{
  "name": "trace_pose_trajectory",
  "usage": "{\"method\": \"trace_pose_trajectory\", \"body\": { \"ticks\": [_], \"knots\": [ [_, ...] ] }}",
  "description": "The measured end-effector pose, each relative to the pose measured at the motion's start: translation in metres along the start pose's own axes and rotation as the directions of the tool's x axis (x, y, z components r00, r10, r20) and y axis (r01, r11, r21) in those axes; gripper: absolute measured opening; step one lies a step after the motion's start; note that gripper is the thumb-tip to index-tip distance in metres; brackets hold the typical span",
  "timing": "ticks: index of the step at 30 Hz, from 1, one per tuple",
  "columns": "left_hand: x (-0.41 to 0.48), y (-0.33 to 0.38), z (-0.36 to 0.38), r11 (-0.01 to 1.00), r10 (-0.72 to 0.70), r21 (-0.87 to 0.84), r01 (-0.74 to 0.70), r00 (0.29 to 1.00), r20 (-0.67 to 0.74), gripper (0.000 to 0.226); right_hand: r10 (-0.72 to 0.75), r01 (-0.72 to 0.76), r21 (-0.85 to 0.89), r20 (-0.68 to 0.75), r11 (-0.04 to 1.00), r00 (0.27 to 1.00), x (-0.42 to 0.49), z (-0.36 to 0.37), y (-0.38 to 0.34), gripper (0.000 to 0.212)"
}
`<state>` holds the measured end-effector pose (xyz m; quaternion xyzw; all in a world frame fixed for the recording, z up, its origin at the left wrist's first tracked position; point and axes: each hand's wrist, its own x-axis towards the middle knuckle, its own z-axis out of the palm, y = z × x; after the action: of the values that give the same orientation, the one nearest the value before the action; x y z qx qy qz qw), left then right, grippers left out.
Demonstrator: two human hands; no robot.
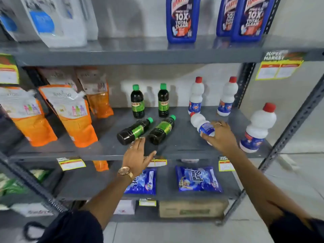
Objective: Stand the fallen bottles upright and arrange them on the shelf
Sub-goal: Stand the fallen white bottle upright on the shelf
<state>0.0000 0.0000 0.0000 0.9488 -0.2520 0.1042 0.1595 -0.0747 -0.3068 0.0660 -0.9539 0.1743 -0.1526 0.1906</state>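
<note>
dark bottles (137, 101): 4 | white bottles (196, 95): 4 | blue bottles (182, 20): 3 | orange pouches (73, 116): 3

**One head-worn view, close to the shelving**

A single wide-angle camera sat on the person's head and looked forward and down at a grey metal rack. The middle shelf (108, 151) filled the centre of the frame, near enough that both forearms reached into it from the bottom edge. The upper shelf (140, 57) ran across the top, cut off above; the lower shelf (166, 195) and pale floor lay beneath. Straight edges bowed toward the corners. No second view overlapped it.
</note>
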Motion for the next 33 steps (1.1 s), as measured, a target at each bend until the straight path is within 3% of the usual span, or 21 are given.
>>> {"method": "trace_pose_trajectory", "body": {
  "ticks": [2, 5, 10, 12, 15, 17, 19, 23, 28, 33],
  "knots": [
    [0.008, -0.004, 0.011, 0.998, -0.063, 0.006, 0.063, 0.996, 0.061, 0.097, 0.161, -0.161, -0.009, 0.080, 0.987, 0.984, 0.016, 0.001, 0.000, 0.079],
    [0.021, -0.005, 0.027, 0.995, -0.098, 0.028, 0.096, 0.991, 0.087, 0.099, 0.293, -0.296, -0.030, 0.263, 0.955, 0.919, 0.049, 0.007, 0.008, 0.083],
    [0.027, -0.004, 0.049, 0.988, -0.127, 0.094, 0.121, 0.990, 0.058, 0.095, 0.343, -0.463, 0.147, 0.489, 0.874, 0.802, 0.089, 0.023, 0.025, 0.055],
    [0.028, -0.005, 0.052, 0.987, -0.133, 0.099, 0.126, 0.990, 0.057, 0.089, 0.366, -0.535, 0.221, 0.520, 0.815, 0.772, 0.096, 0.032, 0.031, 0.056],
    [0.031, -0.007, 0.056, 0.986, -0.133, 0.103, 0.129, 0.990, 0.034, 0.084, 0.411, -0.545, 0.296, 0.410, 0.784, 0.814, 0.101, 0.051, 0.042, 0.074],
    [0.032, -0.008, 0.058, 0.986, -0.135, 0.099, 0.131, 0.990, 0.036, 0.082, 0.423, -0.510, 0.422, 0.289, 0.749, 0.859, 0.096, 0.060, 0.040, 0.068],
    [0.032, -0.010, 0.062, 0.987, -0.131, 0.097, 0.128, 0.991, 0.028, 0.080, 0.445, -0.428, 0.589, 0.127, 0.686, 0.887, 0.094, 0.071, 0.032, 0.065],
    [0.033, -0.013, 0.066, 0.986, -0.127, 0.105, 0.126, 0.992, -0.002, 0.079, 0.445, -0.189, 0.776, -0.130, 0.602, 0.886, 0.093, 0.091, 0.015, 0.095],
    [0.034, -0.015, 0.068, 0.988, -0.114, 0.098, 0.115, 0.993, -0.023, 0.077, 0.306, -0.048, 0.757, -0.205, 0.652, 0.930, 0.104, 0.105, 0.014, 0.103],
    [0.033, -0.013, 0.067, 0.989, -0.114, 0.088, 0.118, 0.992, -0.050, 0.073, 0.221, -0.025, 0.772, -0.151, 0.636, 0.963, 0.097, 0.115, 0.021, 0.077]
  ]
}}
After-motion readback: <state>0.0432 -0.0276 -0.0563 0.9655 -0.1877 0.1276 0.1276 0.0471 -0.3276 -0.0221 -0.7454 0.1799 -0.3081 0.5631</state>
